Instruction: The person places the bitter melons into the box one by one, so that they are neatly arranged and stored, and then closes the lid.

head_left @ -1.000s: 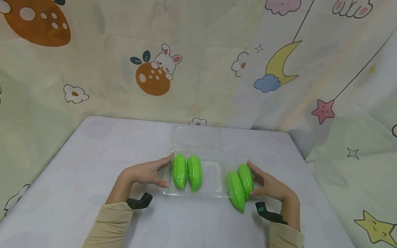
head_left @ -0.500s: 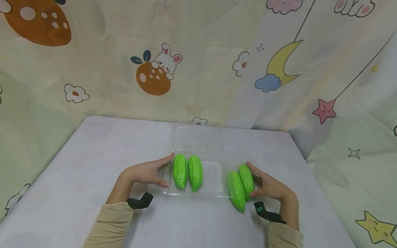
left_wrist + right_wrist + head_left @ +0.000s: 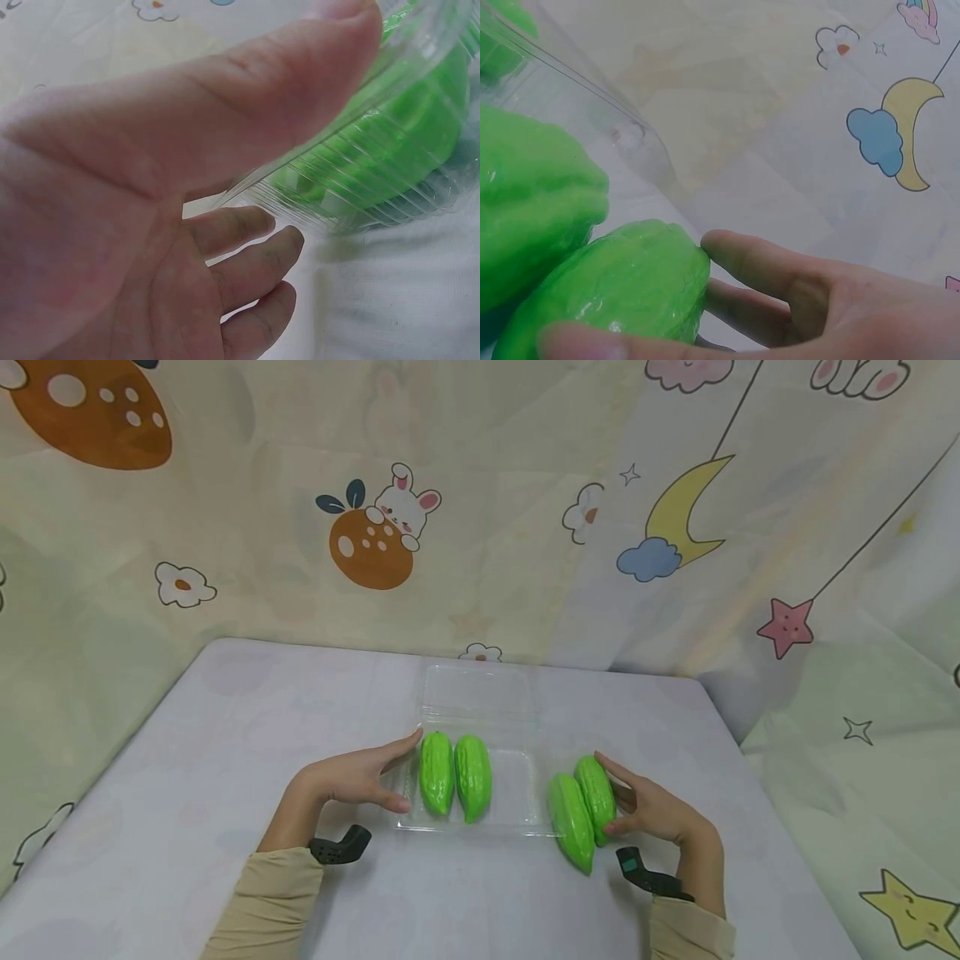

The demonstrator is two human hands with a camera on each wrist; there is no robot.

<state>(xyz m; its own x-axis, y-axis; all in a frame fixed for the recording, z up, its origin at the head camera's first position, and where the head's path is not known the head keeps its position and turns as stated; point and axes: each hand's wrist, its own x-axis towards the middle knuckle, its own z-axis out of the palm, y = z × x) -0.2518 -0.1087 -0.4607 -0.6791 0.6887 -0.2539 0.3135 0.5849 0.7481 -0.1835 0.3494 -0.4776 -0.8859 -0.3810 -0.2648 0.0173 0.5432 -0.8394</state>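
A clear plastic clamshell box (image 3: 517,789) lies with its lid folded back on the far side. Inside its left half, two glossy green bitter melons (image 3: 437,774) (image 3: 473,778) lie side by side. My left hand (image 3: 360,775) stands at the box's left wall, fingers spread; its thumb (image 3: 247,90) lies along the rim in the left wrist view. Two more bitter melons, a nearer one (image 3: 572,822) and an outer one (image 3: 595,800), lie together by the box's right end. My right hand (image 3: 652,806) reaches alongside the outer one, index fingertip at its far end and thumb at its near side.
The transparent lid (image 3: 480,693) extends toward the table's back edge. A pale cloth covers the tabletop (image 3: 262,718). Behind it hangs a printed curtain (image 3: 510,527), with cartoon rabbits, a moon and stars. Each wrist carries a black camera mount (image 3: 341,846).
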